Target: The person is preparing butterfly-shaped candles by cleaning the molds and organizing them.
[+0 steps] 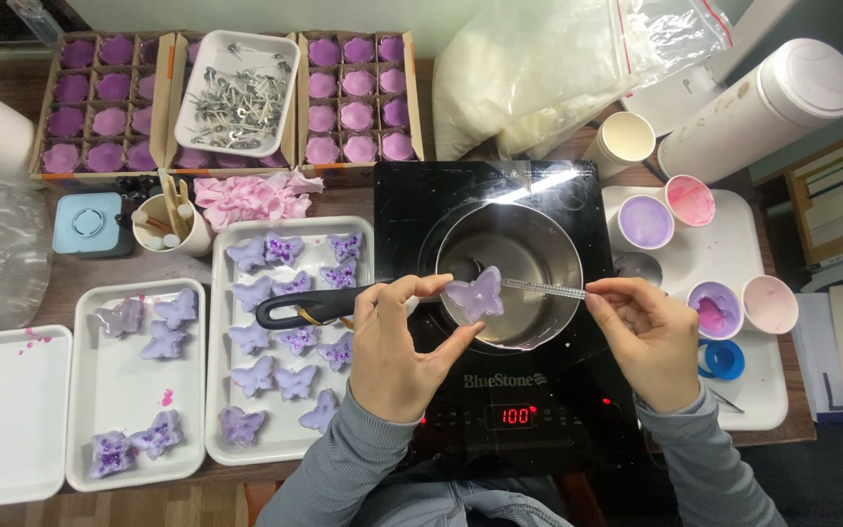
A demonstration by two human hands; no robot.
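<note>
Left hand [397, 342] fingers pinch a purple butterfly candle [475, 293] over the pot [509, 273]; right hand [646, 337] fingers grip a thin rod [543, 288] touching its wing; likely trimming, needing steady pressure.

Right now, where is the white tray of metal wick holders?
The wick tray sits at the top left, on the middle one of three boxes of purple moulds.

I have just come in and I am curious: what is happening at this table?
A person's left hand holds a pale purple butterfly-shaped wax piece above a small metal pot on an induction cooktop. The right hand touches a thin metal tool to it. A white tray of similar butterflies lies beside the cooktop.
</note>
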